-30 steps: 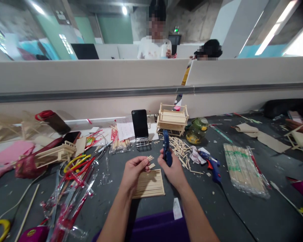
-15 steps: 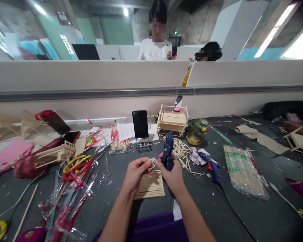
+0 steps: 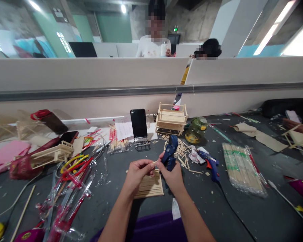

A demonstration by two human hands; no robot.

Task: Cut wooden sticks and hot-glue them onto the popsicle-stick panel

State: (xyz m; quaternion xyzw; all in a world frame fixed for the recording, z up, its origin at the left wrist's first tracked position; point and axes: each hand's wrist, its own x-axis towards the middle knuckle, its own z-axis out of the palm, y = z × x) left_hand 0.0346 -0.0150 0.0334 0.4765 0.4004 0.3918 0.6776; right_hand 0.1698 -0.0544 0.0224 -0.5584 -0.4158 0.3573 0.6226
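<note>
My left hand [image 3: 141, 169] is closed, pinching a short light wooden stick [image 3: 155, 163] between thumb and forefinger. My right hand [image 3: 172, 171] grips a dark blue hand cutter [image 3: 170, 151], tilted upward; its thumb and fingertip meet the stick's end, touching or nearly touching my left fingertips. Below both hands, a flat panel of wooden sticks [image 3: 148, 188] lies on the dark table, partly covered by my left hand. Just beyond the cutter is a loose pile of short cut sticks [image 3: 183, 153].
A stick-built model [image 3: 171, 116] and a phone on a wire stand [image 3: 138, 124] stand behind. To the right are a green jar [image 3: 196, 130], a blue glue gun [image 3: 213, 168] with its cord, and bagged sticks [image 3: 242, 169]. Plastic wrapping and tools [image 3: 68, 188] clutter the left.
My hands have come together, fingertips now meeting at the stick. The blue cutter has tilted to the right. The view has shifted slightly.
</note>
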